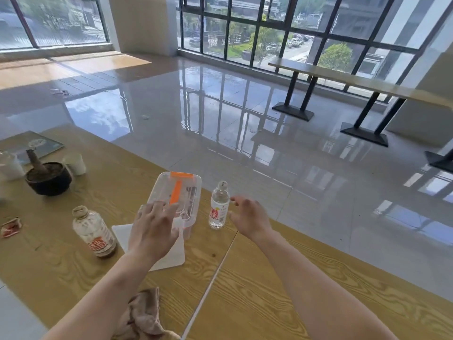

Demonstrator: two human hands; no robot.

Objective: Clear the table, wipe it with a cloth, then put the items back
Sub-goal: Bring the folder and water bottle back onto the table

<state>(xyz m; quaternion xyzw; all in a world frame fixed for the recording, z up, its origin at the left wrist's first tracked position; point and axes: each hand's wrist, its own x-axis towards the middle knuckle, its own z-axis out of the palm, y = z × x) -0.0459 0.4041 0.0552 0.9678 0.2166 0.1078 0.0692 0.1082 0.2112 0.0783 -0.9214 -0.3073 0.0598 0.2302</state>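
I judge clearing barely begun: the counter point(245, 278) carries bottles, bowl and clear box point(176, 200); cloth point(144, 315) lies near, unused. Left hand point(154, 229) and right hand point(247, 214) hover wide-gripped, empty.

On the light wood-grain table point(257, 285) a clear plastic lidded box with orange clasp and handle point(177, 198) sits near the far edge, its near end lying on a flat white sheet point(171, 256), with a small clear bottle with a red-and-white label point(219, 207) upright just to its right and a larger clear bottle with a brownish residue and red label point(94, 231) upright to the left. Farther left stand a dark round bowl holding a brown pestle-like stick point(48, 176), a pale cup point(74, 163), a white container point(9, 166) cut off by the frame, and a teal-covered booklet point(36, 144) lying flat, while a small red wrapper point(11, 227) lies near the left edge. A crumpled beige cloth point(144, 317) lies at the near edge.
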